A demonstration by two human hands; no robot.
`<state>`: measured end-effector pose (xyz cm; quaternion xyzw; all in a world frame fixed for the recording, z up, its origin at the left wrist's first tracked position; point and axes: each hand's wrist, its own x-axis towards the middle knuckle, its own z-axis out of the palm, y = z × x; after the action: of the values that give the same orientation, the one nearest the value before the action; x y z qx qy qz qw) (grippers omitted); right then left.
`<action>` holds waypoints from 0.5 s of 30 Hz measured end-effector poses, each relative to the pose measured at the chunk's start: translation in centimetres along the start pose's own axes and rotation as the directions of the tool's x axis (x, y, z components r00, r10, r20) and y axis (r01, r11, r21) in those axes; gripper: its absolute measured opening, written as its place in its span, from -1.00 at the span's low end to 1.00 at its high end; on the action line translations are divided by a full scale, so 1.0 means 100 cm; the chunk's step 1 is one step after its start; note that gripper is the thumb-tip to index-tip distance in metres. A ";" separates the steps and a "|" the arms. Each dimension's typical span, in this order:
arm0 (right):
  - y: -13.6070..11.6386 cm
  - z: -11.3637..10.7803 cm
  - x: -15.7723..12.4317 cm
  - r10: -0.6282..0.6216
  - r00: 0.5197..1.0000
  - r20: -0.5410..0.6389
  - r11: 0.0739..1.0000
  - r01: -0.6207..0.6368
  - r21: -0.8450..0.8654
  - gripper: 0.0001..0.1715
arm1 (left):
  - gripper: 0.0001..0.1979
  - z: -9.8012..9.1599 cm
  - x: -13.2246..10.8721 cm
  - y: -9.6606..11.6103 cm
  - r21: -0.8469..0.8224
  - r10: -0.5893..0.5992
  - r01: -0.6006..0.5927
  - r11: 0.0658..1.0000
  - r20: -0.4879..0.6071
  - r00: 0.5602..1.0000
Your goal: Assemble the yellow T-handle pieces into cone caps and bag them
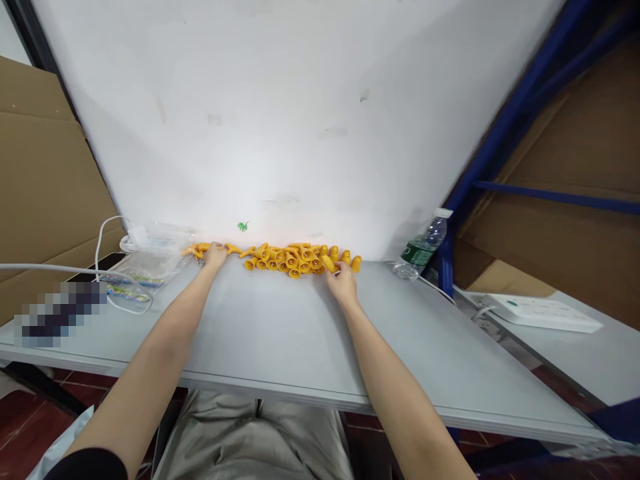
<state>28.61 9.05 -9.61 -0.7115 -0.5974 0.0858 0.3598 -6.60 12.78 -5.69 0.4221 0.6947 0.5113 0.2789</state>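
Mid-frame, some two dozen yellow plastic caps [293, 259] line the tabletop [280, 333]. Right hand [343, 279] pinches one; left hand [216, 255] covers others, grip unclear. One water bottle [423, 245] right.

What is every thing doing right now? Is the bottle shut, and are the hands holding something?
Yellow plastic pieces, heaped in a row along the wall.
Left hand, fingertips on the row's left end; grip unclear.
Right hand, fingertips on the row's right end; grip unclear.
Water bottle, cap on.
Clear plastic bag, lying crumpled.
Power strip, lying flat.
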 end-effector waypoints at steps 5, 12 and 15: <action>0.001 0.001 0.001 -0.010 1.000 0.008 1.000 0.010 -0.014 -0.49 | -0.70 -0.001 0.003 -0.016 0.615 0.215 -0.329 0.717 0.254 0.943; 0.008 0.008 0.005 -0.029 0.998 -0.051 0.996 0.033 0.080 -0.51 | -0.57 0.003 -0.002 -0.019 0.795 0.204 -0.412 0.445 0.359 0.911; 0.013 0.014 0.008 -0.036 0.993 -0.114 0.987 0.053 0.151 -0.50 | -0.57 0.001 -0.002 -0.016 0.809 0.276 -0.406 0.425 0.311 0.909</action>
<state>29.07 10.30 -11.16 -0.6719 -0.5837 0.0838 0.4481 -6.95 12.45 -7.28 0.6678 0.7347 0.1145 -0.0330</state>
